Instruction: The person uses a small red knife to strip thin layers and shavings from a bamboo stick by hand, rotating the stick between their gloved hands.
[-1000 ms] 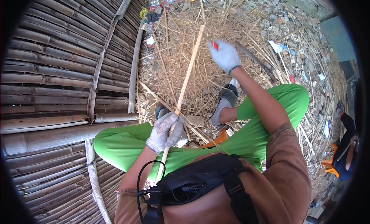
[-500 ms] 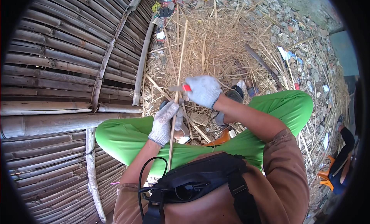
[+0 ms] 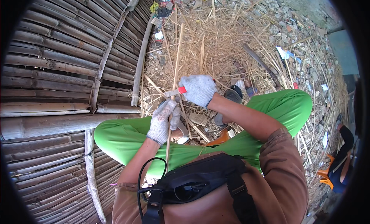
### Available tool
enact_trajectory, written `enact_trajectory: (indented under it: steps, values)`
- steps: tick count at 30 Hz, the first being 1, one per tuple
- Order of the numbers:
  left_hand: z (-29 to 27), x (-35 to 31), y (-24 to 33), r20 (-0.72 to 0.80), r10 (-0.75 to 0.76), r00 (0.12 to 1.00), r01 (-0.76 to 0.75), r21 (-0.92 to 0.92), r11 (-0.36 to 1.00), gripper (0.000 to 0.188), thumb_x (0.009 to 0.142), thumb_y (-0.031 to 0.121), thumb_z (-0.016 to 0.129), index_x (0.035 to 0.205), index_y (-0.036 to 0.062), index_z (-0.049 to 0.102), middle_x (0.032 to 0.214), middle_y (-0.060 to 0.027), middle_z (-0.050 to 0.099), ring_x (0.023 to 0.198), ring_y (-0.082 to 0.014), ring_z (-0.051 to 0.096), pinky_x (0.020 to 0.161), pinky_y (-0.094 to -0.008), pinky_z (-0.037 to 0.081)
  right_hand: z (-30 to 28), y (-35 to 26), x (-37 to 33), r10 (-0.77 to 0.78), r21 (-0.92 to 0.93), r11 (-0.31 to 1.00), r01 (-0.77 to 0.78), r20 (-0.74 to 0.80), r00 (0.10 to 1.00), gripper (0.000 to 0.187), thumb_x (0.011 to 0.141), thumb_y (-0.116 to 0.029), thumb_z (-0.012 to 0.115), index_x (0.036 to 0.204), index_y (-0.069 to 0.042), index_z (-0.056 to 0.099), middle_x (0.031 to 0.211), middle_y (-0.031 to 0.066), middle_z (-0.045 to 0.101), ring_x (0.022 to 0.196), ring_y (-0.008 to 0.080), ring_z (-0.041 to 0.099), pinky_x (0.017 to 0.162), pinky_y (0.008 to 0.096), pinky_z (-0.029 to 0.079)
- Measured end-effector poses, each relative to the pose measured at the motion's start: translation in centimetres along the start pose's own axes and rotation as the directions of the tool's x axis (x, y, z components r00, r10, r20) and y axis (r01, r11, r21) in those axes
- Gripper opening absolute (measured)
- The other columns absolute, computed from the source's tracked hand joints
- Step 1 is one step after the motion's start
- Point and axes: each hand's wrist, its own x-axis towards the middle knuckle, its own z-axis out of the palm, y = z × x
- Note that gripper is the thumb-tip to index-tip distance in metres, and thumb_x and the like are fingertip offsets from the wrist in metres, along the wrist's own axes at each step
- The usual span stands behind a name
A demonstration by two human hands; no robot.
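Knit-gloved hands grip a slender strip and knife.

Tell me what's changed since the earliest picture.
The right hand has brought the red-handled knife from near the far end of the pale strip back to just beyond the left hand. The strip's far end swung leftward. Both grips stayed.

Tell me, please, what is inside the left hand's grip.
A pale strip runs through the gloved left hand, showing above and below it; the stretch inside the grip is partly covered, so whether anything else is held there cannot be seen.
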Motion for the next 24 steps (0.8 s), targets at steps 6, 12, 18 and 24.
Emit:
enact_trajectory:
  steps: [6, 12, 18, 24]
  values:
    - [-0.1, -0.4, 0.3, 0.002, -0.018, 1.000, 0.018, 0.026, 1.000, 0.035, 0.113, 0.024, 0.062, 0.137, -0.0002, 0.061, 0.079, -0.0022, 0.060, 0.051, -0.0096, 0.048, 0.042, -0.0252, 0.037, -1.3, 0.3, 1.6, 0.127, 0.003, 0.992, -0.127, 0.033, 0.991, 0.025, 0.095, -0.034, 0.066, 0.092, -0.011, 0.072, 0.083, 0.0156, 0.076, 0.081, 0.0348, 0.079, 0.068, 0.0522, 0.062]
    - [0.4, -1.7, -0.8, 0.049, -0.068, 0.996, 0.057, 0.200, 0.978, 0.038, 0.114, 0.024, 0.060, 0.140, -0.0031, 0.060, 0.078, -0.0020, 0.059, 0.048, -0.0098, 0.048, 0.042, -0.0254, 0.037, -3.3, 9.6, 5.4, 0.354, -0.054, 0.933, -0.355, -0.018, 0.935, 0.030, 0.097, -0.035, 0.064, 0.104, -0.010, 0.080, 0.102, 0.0179, 0.081, 0.094, 0.0386, 0.079, 0.082, 0.0548, 0.063]
    - [0.8, -2.9, -0.9, 0.079, -0.112, 0.991, 0.079, 0.334, 0.939, 0.041, 0.113, 0.025, 0.061, 0.141, -0.0052, 0.062, 0.076, -0.0007, 0.061, 0.047, -0.0079, 0.051, 0.042, -0.0228, 0.041, -6.8, 18.3, 7.5, 0.645, -0.094, 0.760, -0.643, -0.007, 0.764, 0.037, 0.101, -0.032, 0.056, 0.119, -0.010, 0.081, 0.123, 0.0217, 0.078, 0.114, 0.0394, 0.076, 0.096, 0.0524, 0.061]
    - [0.1, -1.3, -1.2, 0.137, -0.060, 0.989, 0.048, 0.089, 0.995, 0.049, 0.107, 0.032, 0.067, 0.135, -0.0071, 0.061, 0.072, -0.0053, 0.061, 0.046, -0.0129, 0.051, 0.041, -0.0254, 0.043, -8.2, 23.6, 4.7, 0.751, -0.034, 0.653, -0.757, -0.104, 0.653, 0.041, 0.104, -0.038, 0.053, 0.122, -0.011, 0.078, 0.122, 0.0215, 0.078, 0.115, 0.0424, 0.075, 0.098, 0.0537, 0.060]
